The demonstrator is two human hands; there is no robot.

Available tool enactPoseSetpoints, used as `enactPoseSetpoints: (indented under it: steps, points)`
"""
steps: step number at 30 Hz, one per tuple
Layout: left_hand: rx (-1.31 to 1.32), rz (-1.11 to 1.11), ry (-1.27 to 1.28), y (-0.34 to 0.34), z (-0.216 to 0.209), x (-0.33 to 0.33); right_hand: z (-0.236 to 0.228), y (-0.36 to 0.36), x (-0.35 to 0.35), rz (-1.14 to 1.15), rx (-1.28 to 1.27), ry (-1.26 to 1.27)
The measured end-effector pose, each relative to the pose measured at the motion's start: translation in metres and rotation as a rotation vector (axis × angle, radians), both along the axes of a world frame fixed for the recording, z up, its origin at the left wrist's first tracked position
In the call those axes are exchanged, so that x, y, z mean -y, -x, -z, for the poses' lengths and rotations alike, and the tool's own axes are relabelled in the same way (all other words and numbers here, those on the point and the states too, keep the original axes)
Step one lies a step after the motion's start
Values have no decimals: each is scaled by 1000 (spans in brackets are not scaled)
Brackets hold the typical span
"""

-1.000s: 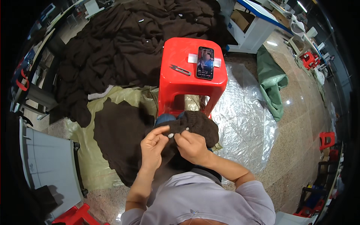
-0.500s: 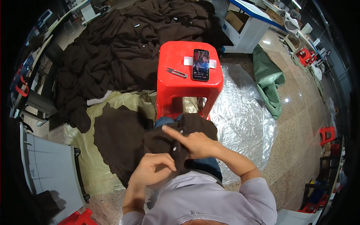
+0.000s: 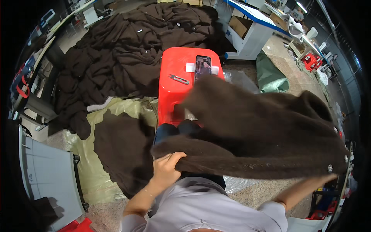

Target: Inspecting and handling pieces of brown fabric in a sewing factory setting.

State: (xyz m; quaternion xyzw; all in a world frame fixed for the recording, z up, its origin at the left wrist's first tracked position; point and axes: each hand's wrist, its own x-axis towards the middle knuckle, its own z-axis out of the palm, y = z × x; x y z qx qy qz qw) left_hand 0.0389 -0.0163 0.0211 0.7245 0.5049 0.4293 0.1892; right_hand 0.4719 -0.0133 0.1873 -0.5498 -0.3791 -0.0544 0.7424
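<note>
A dark brown knit garment (image 3: 262, 143) with shiny buttons along its right end is spread in the air across my lap, partly blurred. My left hand (image 3: 167, 164) pinches its left edge, thumb on top. At the far right, my right hand (image 3: 331, 177) goes behind the buttoned end and holds it out; its fingers are hidden by the cloth. Beyond the garment stands a red plastic stool (image 3: 170, 58). Thread snips (image 3: 179, 79) lie on the stool, left of a phone (image 3: 203, 65) with a lit screen, whose lower end the garment covers.
A large heap of brown garments (image 3: 116, 46) covers the floor ahead. Another brown piece (image 3: 121, 143) lies on yellowish plastic sheeting (image 3: 87, 154) to my left, near a grey wheeled bin (image 3: 50, 170). A white-and-blue table (image 3: 251, 36) and green sheeting (image 3: 270, 75) are at the far right.
The brown garment was bunched on my lap and is now swung out to the right. My right hand moved far right with it; my left hand now grips its left edge.
</note>
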Motion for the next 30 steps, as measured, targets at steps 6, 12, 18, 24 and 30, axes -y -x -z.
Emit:
enactPoseSetpoints:
  steps: [6,12,18,24,30]
  points:
    - [-231,453,282,-20,54,6,-18,-177,168,242,326,25]
    - [-243,251,406,-3,61,-3,-45,-117,106,211,380,180]
    - [-239,17,411,27,64,-1,74,-210,-72,87,152,659]
    - [-189,-134,524,38,59,18,92,-63,-276,-247,-199,439]
    - [-216,-267,500,47,63,26,67,65,-351,-729,-168,415]
